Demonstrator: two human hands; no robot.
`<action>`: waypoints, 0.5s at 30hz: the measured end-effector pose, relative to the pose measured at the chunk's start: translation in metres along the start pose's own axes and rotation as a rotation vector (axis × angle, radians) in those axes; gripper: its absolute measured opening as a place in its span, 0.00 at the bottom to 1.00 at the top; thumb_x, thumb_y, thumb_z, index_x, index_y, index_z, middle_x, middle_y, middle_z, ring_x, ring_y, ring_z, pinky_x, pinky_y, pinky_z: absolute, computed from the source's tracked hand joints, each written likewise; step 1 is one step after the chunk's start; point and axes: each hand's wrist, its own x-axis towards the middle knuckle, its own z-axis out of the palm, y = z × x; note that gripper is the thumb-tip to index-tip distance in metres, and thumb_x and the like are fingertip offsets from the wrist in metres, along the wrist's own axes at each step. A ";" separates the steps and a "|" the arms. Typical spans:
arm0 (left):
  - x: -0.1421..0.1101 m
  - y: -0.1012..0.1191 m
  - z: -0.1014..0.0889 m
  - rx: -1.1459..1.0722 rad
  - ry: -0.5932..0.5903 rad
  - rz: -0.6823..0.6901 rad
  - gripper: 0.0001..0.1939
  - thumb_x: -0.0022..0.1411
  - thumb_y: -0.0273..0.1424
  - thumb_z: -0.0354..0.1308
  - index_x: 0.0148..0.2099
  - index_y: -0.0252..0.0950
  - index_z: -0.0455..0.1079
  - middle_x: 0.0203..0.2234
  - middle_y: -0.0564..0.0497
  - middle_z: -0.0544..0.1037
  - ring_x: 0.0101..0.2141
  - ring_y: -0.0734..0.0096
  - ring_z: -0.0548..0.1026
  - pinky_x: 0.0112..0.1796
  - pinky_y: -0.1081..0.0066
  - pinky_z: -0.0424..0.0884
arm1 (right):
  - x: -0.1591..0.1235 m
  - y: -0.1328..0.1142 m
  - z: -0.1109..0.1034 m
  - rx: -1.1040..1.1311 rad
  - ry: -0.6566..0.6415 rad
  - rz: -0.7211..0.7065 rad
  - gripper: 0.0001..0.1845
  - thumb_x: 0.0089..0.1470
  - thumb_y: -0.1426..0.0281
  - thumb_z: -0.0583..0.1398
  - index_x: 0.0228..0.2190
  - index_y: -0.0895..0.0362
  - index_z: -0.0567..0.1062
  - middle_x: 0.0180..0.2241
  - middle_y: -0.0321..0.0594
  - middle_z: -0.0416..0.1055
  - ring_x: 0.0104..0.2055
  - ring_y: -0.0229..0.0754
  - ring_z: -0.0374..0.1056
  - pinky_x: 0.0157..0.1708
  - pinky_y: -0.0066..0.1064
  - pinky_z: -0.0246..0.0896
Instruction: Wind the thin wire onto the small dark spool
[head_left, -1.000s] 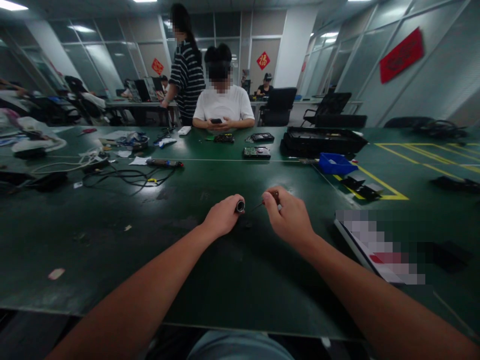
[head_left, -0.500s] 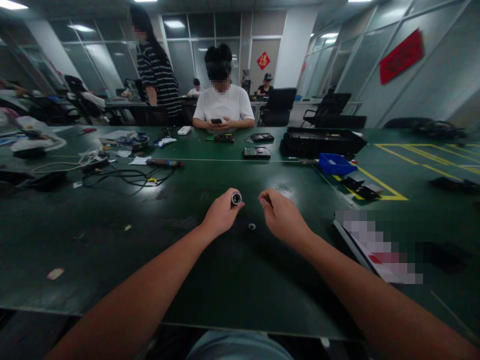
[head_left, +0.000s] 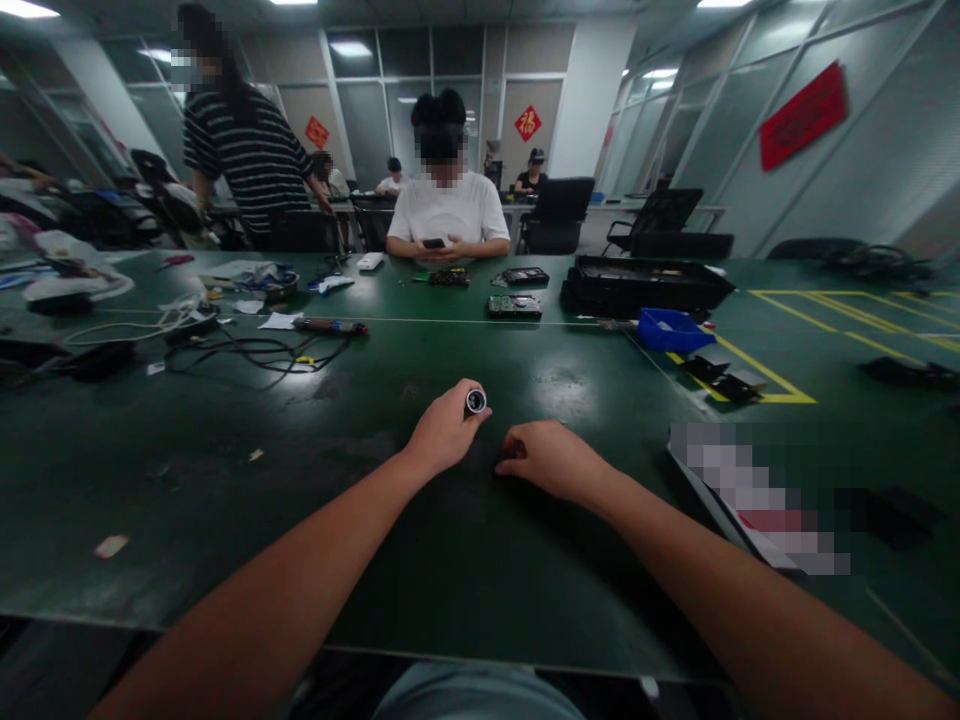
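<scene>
My left hand [head_left: 444, 430] is closed round a short dark tube [head_left: 475, 401] that looks like a flashlight body. Its open, silver-rimmed round end faces me, above the table. To its right and a little lower, my right hand [head_left: 551, 455] is down at the table with thumb and fingers curled together. Something dark shows between those fingers, too small to make out. The spot under the fingertips is hidden. The two hands are close but apart.
A white packet [head_left: 750, 500] lies right of my right forearm. Farther off are a blue tray [head_left: 671, 329], a long black case [head_left: 645, 285], hard drives [head_left: 514, 306], a screwdriver-like tool [head_left: 330, 326] and black cables [head_left: 255, 355]. A person [head_left: 448, 210] sits opposite, holding a phone.
My right hand has moved down and slightly left onto the small round metal part on the table, which is now out of sight. My left hand hardly moved. A striped-shirted person moved left.
</scene>
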 end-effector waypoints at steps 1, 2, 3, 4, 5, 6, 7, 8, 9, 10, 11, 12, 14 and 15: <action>0.000 0.000 0.000 0.001 -0.003 -0.003 0.09 0.63 0.33 0.58 0.46 0.40 0.66 0.37 0.51 0.76 0.38 0.66 0.74 0.39 0.68 0.66 | 0.000 0.000 0.000 0.011 0.009 -0.011 0.12 0.51 0.61 0.65 0.37 0.53 0.79 0.34 0.39 0.78 0.33 0.43 0.72 0.26 0.30 0.57; 0.000 0.000 0.000 0.002 -0.005 -0.003 0.09 0.63 0.33 0.58 0.46 0.40 0.66 0.37 0.51 0.76 0.38 0.67 0.74 0.39 0.68 0.66 | -0.001 0.000 0.000 0.018 0.024 -0.028 0.10 0.51 0.63 0.65 0.35 0.53 0.80 0.33 0.39 0.78 0.32 0.43 0.72 0.26 0.30 0.58; 0.000 0.000 0.000 0.002 -0.006 -0.002 0.09 0.63 0.33 0.58 0.46 0.40 0.66 0.37 0.51 0.76 0.38 0.67 0.74 0.39 0.68 0.66 | -0.001 -0.001 0.000 0.020 0.043 -0.044 0.08 0.51 0.66 0.64 0.35 0.53 0.80 0.31 0.39 0.78 0.32 0.43 0.72 0.26 0.30 0.58; 0.000 0.000 0.000 0.002 -0.005 -0.002 0.09 0.63 0.32 0.58 0.45 0.40 0.66 0.37 0.52 0.76 0.38 0.67 0.74 0.39 0.68 0.66 | -0.002 -0.002 0.001 0.021 0.062 -0.059 0.07 0.52 0.68 0.63 0.34 0.53 0.80 0.30 0.39 0.78 0.31 0.43 0.72 0.27 0.30 0.58; 0.000 0.000 0.000 0.002 -0.006 -0.002 0.09 0.63 0.32 0.58 0.45 0.40 0.66 0.37 0.52 0.76 0.38 0.67 0.74 0.39 0.68 0.67 | -0.003 -0.003 0.001 0.022 0.077 -0.072 0.07 0.52 0.71 0.61 0.34 0.53 0.80 0.29 0.39 0.78 0.31 0.43 0.72 0.27 0.30 0.59; 0.000 0.000 0.000 0.003 -0.006 -0.001 0.09 0.63 0.32 0.58 0.46 0.40 0.66 0.37 0.52 0.76 0.38 0.66 0.74 0.39 0.68 0.67 | -0.004 -0.004 0.001 0.021 0.087 -0.082 0.08 0.52 0.73 0.60 0.33 0.54 0.80 0.29 0.39 0.77 0.30 0.43 0.72 0.27 0.30 0.59; 0.000 0.000 0.000 0.006 -0.008 -0.001 0.09 0.63 0.32 0.58 0.46 0.40 0.66 0.37 0.51 0.76 0.38 0.66 0.74 0.40 0.68 0.67 | -0.005 -0.004 0.001 0.018 0.093 -0.091 0.09 0.51 0.75 0.59 0.33 0.54 0.79 0.29 0.40 0.77 0.30 0.42 0.72 0.27 0.30 0.59; 0.000 0.000 0.000 0.009 -0.010 0.000 0.09 0.63 0.32 0.58 0.46 0.40 0.66 0.38 0.51 0.76 0.38 0.66 0.74 0.40 0.68 0.67 | -0.005 -0.005 0.002 0.014 0.100 -0.100 0.10 0.51 0.76 0.59 0.33 0.54 0.79 0.29 0.40 0.77 0.30 0.42 0.72 0.27 0.30 0.59; 0.000 0.000 0.000 0.012 -0.012 0.001 0.09 0.63 0.32 0.58 0.46 0.40 0.66 0.38 0.51 0.76 0.38 0.66 0.74 0.40 0.67 0.67 | -0.005 -0.005 0.002 0.008 0.110 -0.109 0.11 0.51 0.77 0.58 0.33 0.54 0.79 0.29 0.41 0.78 0.30 0.42 0.72 0.27 0.30 0.59; 0.000 0.000 0.000 0.014 -0.013 0.002 0.09 0.63 0.32 0.58 0.46 0.40 0.66 0.38 0.51 0.76 0.38 0.66 0.74 0.40 0.67 0.67 | -0.005 -0.004 0.003 -0.001 0.120 -0.122 0.11 0.51 0.77 0.58 0.33 0.54 0.79 0.30 0.41 0.78 0.30 0.43 0.72 0.28 0.30 0.59; 0.000 0.001 0.000 0.014 -0.016 0.003 0.09 0.63 0.32 0.58 0.46 0.40 0.66 0.38 0.51 0.76 0.38 0.66 0.74 0.40 0.67 0.67 | -0.004 -0.003 0.003 -0.011 0.131 -0.136 0.11 0.51 0.77 0.58 0.33 0.54 0.79 0.31 0.42 0.78 0.31 0.43 0.72 0.29 0.31 0.60; 0.000 0.001 0.000 0.012 -0.016 0.005 0.09 0.63 0.32 0.58 0.46 0.39 0.66 0.38 0.51 0.76 0.39 0.66 0.74 0.40 0.67 0.67 | -0.003 -0.002 0.004 -0.021 0.141 -0.149 0.12 0.51 0.77 0.58 0.34 0.54 0.79 0.31 0.42 0.78 0.32 0.44 0.72 0.30 0.31 0.60; 0.000 0.001 0.000 0.007 -0.017 0.004 0.09 0.63 0.32 0.58 0.46 0.39 0.66 0.38 0.51 0.76 0.39 0.66 0.74 0.40 0.67 0.67 | -0.002 0.001 0.006 -0.035 0.152 -0.169 0.11 0.52 0.77 0.58 0.34 0.54 0.79 0.32 0.42 0.78 0.33 0.45 0.72 0.31 0.32 0.60; 0.000 0.002 0.000 0.007 -0.018 0.005 0.09 0.63 0.32 0.58 0.46 0.39 0.66 0.38 0.50 0.76 0.39 0.66 0.74 0.41 0.67 0.68 | -0.001 0.002 0.006 -0.039 0.153 -0.176 0.11 0.52 0.76 0.58 0.34 0.54 0.79 0.32 0.42 0.78 0.32 0.44 0.72 0.31 0.32 0.60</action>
